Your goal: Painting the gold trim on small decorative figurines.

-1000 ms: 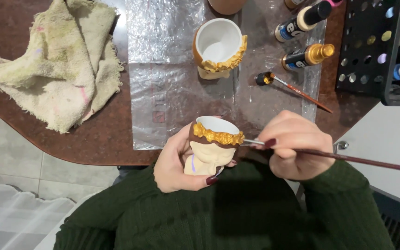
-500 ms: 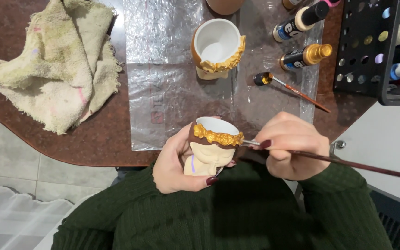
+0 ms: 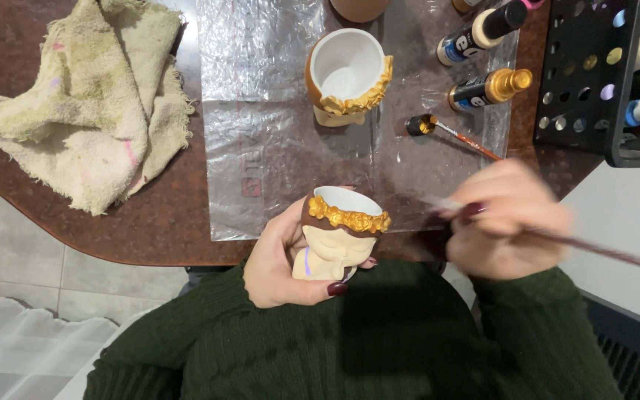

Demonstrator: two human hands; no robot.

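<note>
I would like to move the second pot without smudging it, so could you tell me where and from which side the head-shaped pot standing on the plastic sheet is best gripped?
Grip the head-shaped pot by its brown back wall and plain base, coming from the left. It stands upright with its mouth open, and its gold wreath curves round the right and near side, so fingers there would likely touch paint. Whether that paint is dry cannot be told.

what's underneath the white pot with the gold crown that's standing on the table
Crinkled clear plastic sheet lies under the white face-shaped pot with gold crown, over the brown speckled table. The patch directly beneath the pot is hidden.
</note>
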